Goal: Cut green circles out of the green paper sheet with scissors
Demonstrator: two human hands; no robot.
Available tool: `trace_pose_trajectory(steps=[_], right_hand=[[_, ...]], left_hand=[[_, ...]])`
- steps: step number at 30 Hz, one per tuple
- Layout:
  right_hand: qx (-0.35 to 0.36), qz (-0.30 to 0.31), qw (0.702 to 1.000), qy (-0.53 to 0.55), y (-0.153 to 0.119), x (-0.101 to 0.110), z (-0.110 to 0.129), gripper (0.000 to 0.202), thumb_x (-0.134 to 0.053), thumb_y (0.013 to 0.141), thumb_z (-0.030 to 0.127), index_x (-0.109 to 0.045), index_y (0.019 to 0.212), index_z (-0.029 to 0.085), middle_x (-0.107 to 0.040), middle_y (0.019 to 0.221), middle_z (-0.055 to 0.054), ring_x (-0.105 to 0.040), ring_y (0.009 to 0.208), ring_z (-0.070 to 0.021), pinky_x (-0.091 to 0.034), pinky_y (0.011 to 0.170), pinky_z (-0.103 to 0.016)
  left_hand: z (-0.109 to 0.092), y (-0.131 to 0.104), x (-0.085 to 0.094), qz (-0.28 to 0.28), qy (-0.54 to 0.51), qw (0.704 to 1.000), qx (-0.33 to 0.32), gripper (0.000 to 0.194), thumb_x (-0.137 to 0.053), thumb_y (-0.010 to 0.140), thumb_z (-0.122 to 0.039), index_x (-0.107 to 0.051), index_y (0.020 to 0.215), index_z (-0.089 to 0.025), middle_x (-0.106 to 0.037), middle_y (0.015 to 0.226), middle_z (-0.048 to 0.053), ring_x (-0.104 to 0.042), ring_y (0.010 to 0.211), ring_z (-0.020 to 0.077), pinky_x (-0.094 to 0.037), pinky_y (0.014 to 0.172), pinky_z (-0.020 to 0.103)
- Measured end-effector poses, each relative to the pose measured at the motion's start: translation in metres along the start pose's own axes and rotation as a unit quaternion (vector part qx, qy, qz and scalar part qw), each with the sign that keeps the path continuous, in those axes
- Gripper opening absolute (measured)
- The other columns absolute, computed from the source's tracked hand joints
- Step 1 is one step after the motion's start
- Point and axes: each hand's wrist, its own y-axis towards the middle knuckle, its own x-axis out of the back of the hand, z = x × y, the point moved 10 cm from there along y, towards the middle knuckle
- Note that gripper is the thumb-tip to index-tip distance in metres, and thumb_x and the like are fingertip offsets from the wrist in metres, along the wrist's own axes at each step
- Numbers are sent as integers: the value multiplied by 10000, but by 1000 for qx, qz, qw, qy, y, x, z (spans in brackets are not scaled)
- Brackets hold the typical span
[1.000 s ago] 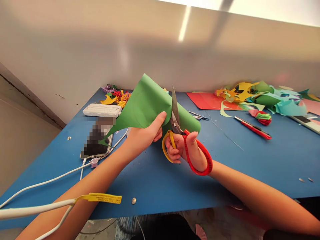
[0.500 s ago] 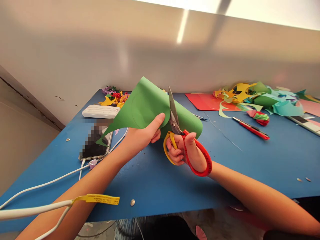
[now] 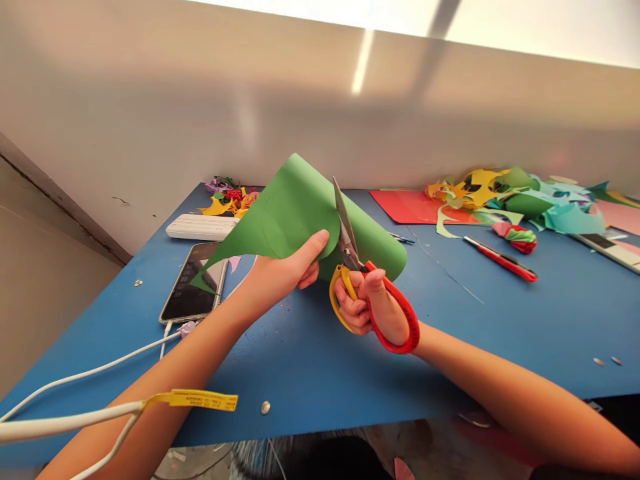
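Observation:
My left hand pinches the lower edge of a green paper sheet, thumb in front and fingers curled behind. The sheet is bent over, with a pointed strip hanging to the left above a phone. Faint curved lines show on its surface. My right hand grips scissors with one red and one yellow handle, its thumb through the red loop and fingers in the yellow one. The blades point up, slightly apart, at the paper's cut edge just right of my left thumb.
On the blue table lie a phone, a white power bank, a red cutter, a paper flower and coloured scraps. Red paper lies at the back. White cables cross the left side.
The fold of the green sheet has shifted slightly right. My right hand and the scissors have moved slightly, with the handles a little closer together. My left hand keeps its grip.

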Motion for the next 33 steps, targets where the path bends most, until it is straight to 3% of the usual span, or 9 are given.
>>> trace_pose_trajectory(steps=[6, 10, 14, 17, 20, 24, 27, 30, 33], right_hand=[[-2, -4, 1000, -20, -1, 4, 1, 699, -427, 675, 893, -420, 721, 195, -239, 544, 103, -163, 409, -34, -174, 349, -170], [-5, -18, 999, -30, -1, 7, -2, 700, -434, 674, 892, -420, 724, 194, -244, 533, 108, -169, 406, -31, -188, 344, -165], [-5, -34, 999, -30, 1, 6, -7, 686, -460, 685, 875, -438, 748, 192, -251, 521, 108, -177, 413, -39, -196, 358, -168], [6, -40, 998, -49, 1, 4, -4, 696, -465, 675, 879, -458, 753, 187, -299, 522, 88, -239, 422, -56, -233, 370, -180], [19, -41, 995, -94, -1, 3, 2, 702, -441, 683, 881, -473, 714, 181, -409, 560, 33, -371, 445, -85, -322, 395, -214], [77, -12, 991, -111, -3, 0, 11, 682, -466, 724, 839, -532, 761, 161, -527, 673, -33, -550, 576, -157, -488, 570, -310], [110, 40, 988, -98, -4, -4, 8, 709, -442, 769, 813, -588, 977, 151, -590, 905, -105, -626, 821, -236, -527, 768, -403], [129, 98, 980, -116, -7, -10, 5, 718, -436, 815, 771, -520, 1259, 213, -494, 1283, -144, -519, 1161, -277, -460, 966, -435], [121, 111, 981, -106, -8, -14, 5, 776, -336, 815, 811, -509, 1292, 224, -463, 1331, -145, -499, 1178, -288, -472, 939, -422]], left_hand=[[7, -1, 12, -16, -68, 997, 28, 413, -596, 844, -298, -314, 555, -213, -227, 441, -87, -241, 354, 54, -189, 386, 257], [4, -2, 23, -81, -89, 993, -1, 242, -670, 789, -337, -516, 670, -194, -498, 562, -34, -467, 444, 93, -295, 399, 251], [12, -3, 15, -90, -78, 993, 16, 242, -701, 766, -395, -641, 796, -163, -670, 725, 45, -625, 636, 164, -393, 440, 239], [24, -3, 16, -114, -98, 987, 47, 241, -697, 767, -356, -648, 723, -125, -673, 699, 66, -597, 578, 136, -369, 434, 225], [22, -2, 21, -128, -133, 983, 26, 214, -706, 749, -299, -608, 652, -135, -602, 602, 16, -510, 508, 92, -295, 417, 212], [19, -4, 22, -129, -146, 981, 12, 225, -694, 741, -266, -542, 611, -162, -511, 539, -26, -453, 502, 85, -292, 438, 207], [16, -6, 20, -123, -131, 984, 2, 252, -663, 763, -275, -513, 589, -171, -485, 547, -32, -448, 522, 88, -368, 501, 216], [15, -7, 18, -108, -116, 987, -9, 291, -623, 777, -257, -472, 543, -171, -457, 550, -27, -427, 531, 88, -363, 509, 222], [12, -8, 15, -88, -78, 993, -27, 304, -575, 793, -219, -445, 523, -171, -426, 525, -26, -391, 513, 85, -319, 488, 231]])
